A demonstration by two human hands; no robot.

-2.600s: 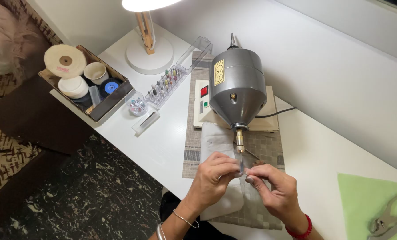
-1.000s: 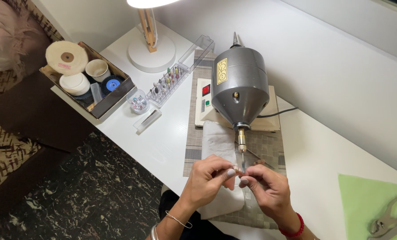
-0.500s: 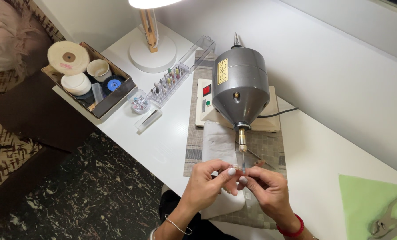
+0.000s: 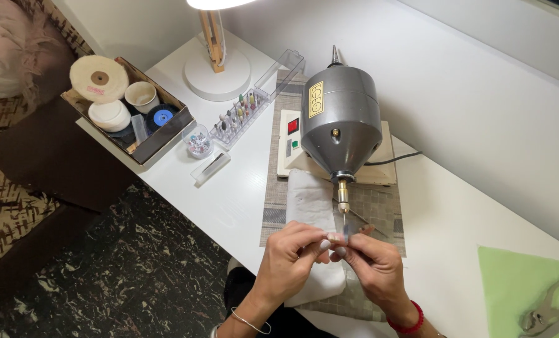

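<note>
Both hands meet just below the brass spindle tip [image 4: 343, 203] of a grey polishing motor [image 4: 341, 119]. My left hand [image 4: 292, 256] and my right hand [image 4: 373, 266] pinch a small thin piece [image 4: 344, 234] between their fingertips, and most of it is hidden by the fingers. The piece sits right under the spindle; I cannot tell whether they touch. My right wrist wears a red bracelet and my left a thin bangle. A folded white cloth [image 4: 309, 200] lies under my left hand on a woven grey mat [image 4: 383, 209].
At the left is a cardboard box [image 4: 160, 141] with buffing wheels [image 4: 99, 78]. Nearby are a white lamp base [image 4: 217, 74], a clear case of burrs [image 4: 242, 112], a small jar [image 4: 198, 143] and a green mat [image 4: 517, 275] with metal pliers [image 4: 548, 310]. The table edge runs along the left.
My hands have drawn together, so the fingertips now meet under the spindle. Over the last half second they have hardly moved.
</note>
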